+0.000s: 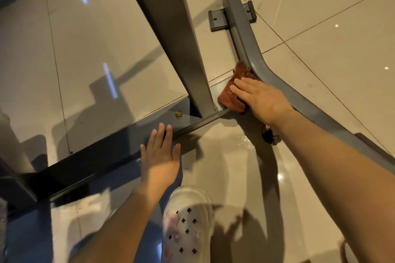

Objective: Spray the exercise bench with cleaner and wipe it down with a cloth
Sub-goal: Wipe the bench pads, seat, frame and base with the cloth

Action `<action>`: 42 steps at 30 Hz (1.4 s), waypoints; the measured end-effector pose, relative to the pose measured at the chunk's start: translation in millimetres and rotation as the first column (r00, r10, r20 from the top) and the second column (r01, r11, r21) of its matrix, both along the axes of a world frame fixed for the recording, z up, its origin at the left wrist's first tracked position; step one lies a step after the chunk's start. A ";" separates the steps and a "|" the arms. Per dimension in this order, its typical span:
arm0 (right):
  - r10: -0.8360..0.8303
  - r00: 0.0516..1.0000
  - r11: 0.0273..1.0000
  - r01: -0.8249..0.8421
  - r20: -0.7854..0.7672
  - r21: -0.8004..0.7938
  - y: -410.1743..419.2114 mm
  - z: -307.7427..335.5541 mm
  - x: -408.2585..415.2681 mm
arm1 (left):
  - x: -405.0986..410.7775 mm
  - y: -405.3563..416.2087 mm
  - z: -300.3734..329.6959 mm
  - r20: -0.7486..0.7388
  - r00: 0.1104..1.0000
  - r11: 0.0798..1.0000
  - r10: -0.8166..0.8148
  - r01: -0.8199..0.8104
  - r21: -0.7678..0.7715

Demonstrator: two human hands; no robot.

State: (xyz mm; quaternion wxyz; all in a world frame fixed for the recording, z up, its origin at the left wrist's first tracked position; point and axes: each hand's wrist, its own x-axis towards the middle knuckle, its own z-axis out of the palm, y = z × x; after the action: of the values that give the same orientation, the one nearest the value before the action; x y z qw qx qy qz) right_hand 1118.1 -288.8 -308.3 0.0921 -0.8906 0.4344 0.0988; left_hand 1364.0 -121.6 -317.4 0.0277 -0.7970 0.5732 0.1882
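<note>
The grey steel base frame (284, 83) of the exercise bench lies on the floor, with a slanted upright post (171, 28) rising from a bolted joint (179, 114). A reddish-brown cloth (233, 94) lies on the frame right beside the post's foot. My right hand (260, 98) presses flat on the cloth with straight fingers. My left hand (160, 156) rests flat, fingers straight, on the dark crossbar (85, 162) left of the joint. No spray bottle is in view.
Glossy beige floor tiles (331, 28) surround the frame, with a wet patch (248, 141) under my right forearm. A bolted foot plate (218, 20) sits at the frame's far end. My white perforated clog (188, 226) stands near the bottom centre.
</note>
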 end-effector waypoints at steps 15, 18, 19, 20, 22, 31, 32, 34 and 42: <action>0.025 0.947 0.951 -0.122 -0.321 -0.285 1.4 -14.1 -4.3 | -0.5 6.3 -21.2 0.064 0.998 0.995 -0.028 0.033 -0.090; -0.011 0.934 0.957 -0.094 -0.358 -0.275 6.7 -11.5 -17.1 | -0.3 8.6 -22.6 0.091 0.995 0.993 -0.041 0.051 -0.108; -0.030 0.948 0.959 -0.062 -0.317 -0.277 11.2 -12.2 -20.5 | -0.5 8.4 -22.3 0.098 0.994 0.994 -0.040 0.050 -0.101; -0.060 0.964 0.949 -0.025 -0.258 -0.315 18.6 -13.6 -24.6 | -0.7 8.0 -22.7 0.095 0.995 0.995 -0.033 0.041 -0.089; -0.221 0.974 0.894 0.183 -0.049 -0.408 34.3 -15.5 -39.0 | -4.0 7.3 -21.7 0.086 0.996 0.997 -0.007 0.014 -0.081; -0.621 0.752 0.777 0.556 -0.220 -0.295 83.9 -12.7 -87.0 | -60.0 -5.5 -9.2 0.030 0.985 0.977 -0.172 0.174 -0.127; -0.602 0.766 0.790 0.530 -0.226 -0.309 76.4 -15.1 -80.5 | -62.6 -8.1 -8.6 0.009 0.989 0.983 -0.151 0.151 -0.107; -0.571 0.800 0.807 0.505 -0.185 -0.307 55.0 -18.8 -63.9 | -66.3 -10.6 -7.2 -0.003 0.991 0.989 -0.137 0.136 -0.061; -0.401 0.911 0.900 0.372 -0.099 -0.225 11.1 -22.3 -31.6 | -67.9 -17.3 3.7 0.066 0.979 0.980 -0.193 0.190 0.052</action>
State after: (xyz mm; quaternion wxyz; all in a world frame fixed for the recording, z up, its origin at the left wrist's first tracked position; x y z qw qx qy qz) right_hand 1086.4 -277.8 -330.6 -0.0116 -0.7816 0.6160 0.0974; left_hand 1296.0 -138.8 -313.7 0.0841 -0.7435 0.6415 0.1692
